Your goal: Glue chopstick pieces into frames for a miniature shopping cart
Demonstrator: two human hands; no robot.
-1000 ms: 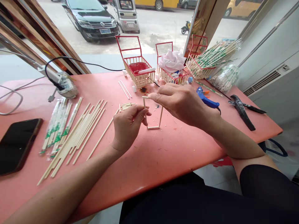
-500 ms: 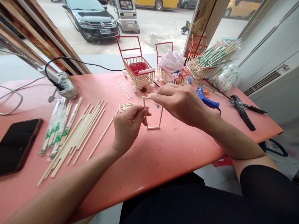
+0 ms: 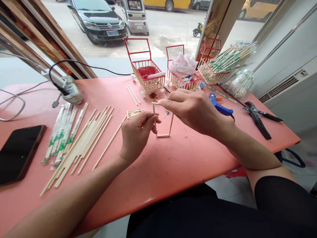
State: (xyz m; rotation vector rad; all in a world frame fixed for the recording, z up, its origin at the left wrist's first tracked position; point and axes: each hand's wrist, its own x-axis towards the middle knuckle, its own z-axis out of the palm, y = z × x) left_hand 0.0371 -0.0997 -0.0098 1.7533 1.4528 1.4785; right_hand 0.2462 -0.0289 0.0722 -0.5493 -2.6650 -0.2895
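Currently: stick rectangle [image 3: 162, 135] held upright in two hands, centre of the frame.
Left hand [image 3: 137, 132]: thumb and fingers pinched on the left upright. Right hand [image 3: 194, 104]: palm down, fingers closed on the top stick near its right end, covering the upper right corner. From where I stand, I cannot tell whether the lower stick touches the pink bench [image 3: 160, 175]. Loose sticks [image 3: 84, 142] lie slantwise at centre left, beside wrapped sticks [image 3: 56, 134]; a phone [image 3: 19, 152] lies at the left edge. A red-railed basket [image 3: 151, 86] stands at upper centre, with two similar ones to its right. A blue tool [image 3: 221, 106] lies just beyond the right forearm; a black hand tool [image 3: 259, 122] lies farther right.
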